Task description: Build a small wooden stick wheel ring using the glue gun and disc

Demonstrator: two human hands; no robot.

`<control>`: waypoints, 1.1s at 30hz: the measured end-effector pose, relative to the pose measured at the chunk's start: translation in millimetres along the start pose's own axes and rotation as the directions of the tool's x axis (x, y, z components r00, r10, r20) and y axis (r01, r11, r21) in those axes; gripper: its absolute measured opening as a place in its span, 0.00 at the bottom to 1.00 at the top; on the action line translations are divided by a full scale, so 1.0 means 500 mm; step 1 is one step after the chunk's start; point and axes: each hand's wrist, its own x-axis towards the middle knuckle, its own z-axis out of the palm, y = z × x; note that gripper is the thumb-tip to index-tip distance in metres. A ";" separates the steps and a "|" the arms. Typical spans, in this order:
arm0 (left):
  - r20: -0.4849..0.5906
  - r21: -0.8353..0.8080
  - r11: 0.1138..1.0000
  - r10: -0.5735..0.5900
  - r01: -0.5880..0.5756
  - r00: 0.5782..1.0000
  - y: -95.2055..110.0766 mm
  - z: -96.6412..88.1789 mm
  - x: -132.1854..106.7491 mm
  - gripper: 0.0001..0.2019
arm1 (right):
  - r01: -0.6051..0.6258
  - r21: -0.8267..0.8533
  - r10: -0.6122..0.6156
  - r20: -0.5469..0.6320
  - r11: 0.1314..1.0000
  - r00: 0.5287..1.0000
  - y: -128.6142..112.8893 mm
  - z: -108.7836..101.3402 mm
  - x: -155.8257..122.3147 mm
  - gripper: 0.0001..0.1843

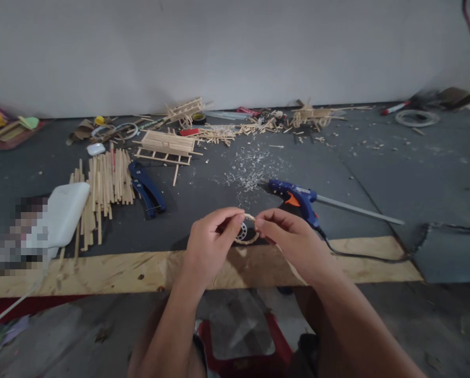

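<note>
Both my hands pinch a small ring of light wood (247,241) above the front edge of the table. My left hand (213,239) grips its left side between thumb and fingers. On the other side, the thumb and forefinger of my right hand (292,236) close on the ring's upper right. A pale disc with holes (241,231) shows inside or behind the ring; I cannot tell whether it is attached. Just beyond my right hand lies a blue glue gun (298,197) with an orange trigger and a long glue stick in its back.
Left of my hands are a blue cutter (146,189), a pile of wooden sticks (111,181) and a white power bank (67,210). Behind stand a slatted wooden model (167,144) and two small wooden carts. Glue strands (250,170) litter the table. A cord (361,258) trails right.
</note>
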 end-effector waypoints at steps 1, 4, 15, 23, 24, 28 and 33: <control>-0.004 -0.025 0.999 -0.019 0.019 1.000 0.000 0.000 0.000 0.09 | -0.002 0.003 0.002 0.004 1.000 1.000 -0.002 0.000 0.000 0.08; -0.018 -0.122 0.988 -0.098 0.095 0.995 -0.001 0.001 0.002 0.10 | -0.007 0.027 0.006 0.023 1.000 1.000 -0.005 -0.001 0.000 0.08; -0.005 -0.391 0.891 -0.254 0.232 0.967 0.000 0.017 0.005 0.12 | 0.019 0.004 -0.019 -0.031 1.000 0.999 0.006 -0.003 0.002 0.10; 0.063 -0.483 0.819 -0.319 0.309 0.946 0.010 0.021 0.003 0.14 | 0.048 -0.077 -0.051 -0.044 0.996 0.998 0.006 -0.010 0.000 0.09; 0.064 -0.482 0.820 -0.318 0.308 0.946 0.010 0.021 0.003 0.14 | 0.046 -0.088 -0.050 -0.046 0.995 0.998 0.006 -0.010 0.000 0.09; 0.064 -0.478 0.824 -0.313 0.305 0.948 0.010 0.021 0.003 0.13 | 0.041 -0.117 -0.046 -0.043 0.992 0.998 0.005 -0.010 0.000 0.09; 0.080 -0.479 0.821 -0.311 0.310 0.947 0.011 0.021 0.003 0.13 | 0.053 -0.125 -0.059 -0.038 0.991 0.998 0.005 -0.010 0.001 0.09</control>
